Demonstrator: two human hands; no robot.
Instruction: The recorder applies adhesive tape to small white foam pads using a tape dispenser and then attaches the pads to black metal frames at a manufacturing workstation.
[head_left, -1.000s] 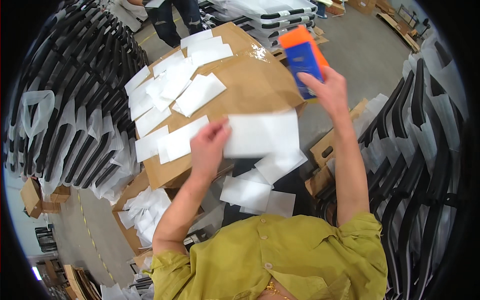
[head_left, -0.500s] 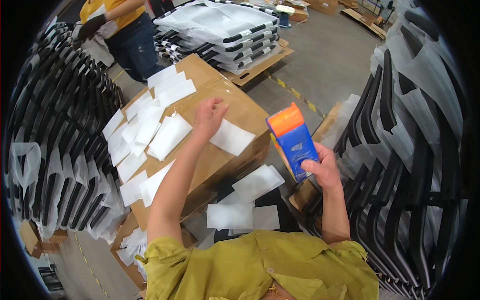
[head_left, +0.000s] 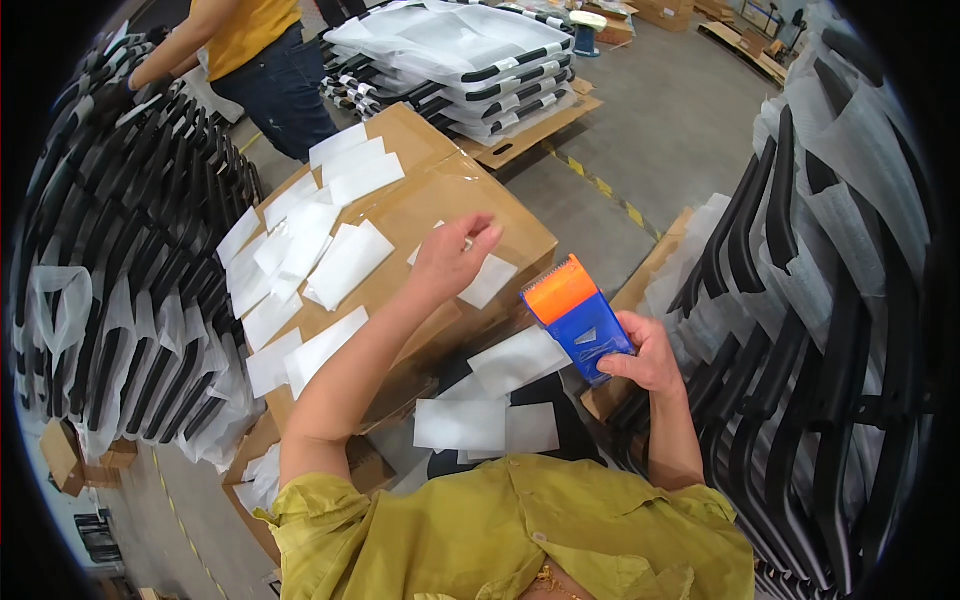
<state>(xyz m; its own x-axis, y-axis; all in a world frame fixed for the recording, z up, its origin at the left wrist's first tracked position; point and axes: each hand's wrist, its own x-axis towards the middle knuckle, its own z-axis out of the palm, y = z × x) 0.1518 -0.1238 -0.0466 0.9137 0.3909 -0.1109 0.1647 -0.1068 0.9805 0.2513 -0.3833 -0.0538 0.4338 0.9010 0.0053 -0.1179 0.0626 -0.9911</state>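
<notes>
In my right hand [head_left: 645, 355] is a blue tape dispenser [head_left: 590, 338] with an orange, toothed end, held out over the right front side of a large cardboard box [head_left: 425, 185]. My left hand [head_left: 460, 252] is above the box, its fingers curled in a pinch; what is between them, if anything, is too small to make out. Beneath that hand a white foam sheet [head_left: 490, 281] lies partly hidden. More white foam sheets [head_left: 350, 265] overlap across the left half of the box top. Several others [head_left: 460, 425] rest on my lap.
Black metal frames [head_left: 110, 260] with white wrapping stand stacked on the left, and similar wrapped frames [head_left: 790, 340] rise on the right. Behind the box, a pile of wrapped frames [head_left: 450, 50] sits on cardboard. A co-worker [head_left: 265, 70] in a yellow top reaches into the left stack.
My left hand has moved right and slightly down, over the right foam sheet. The tape dispenser has tilted and come a little lower and nearer. The co-worker's arm now reaches to the left stack.
</notes>
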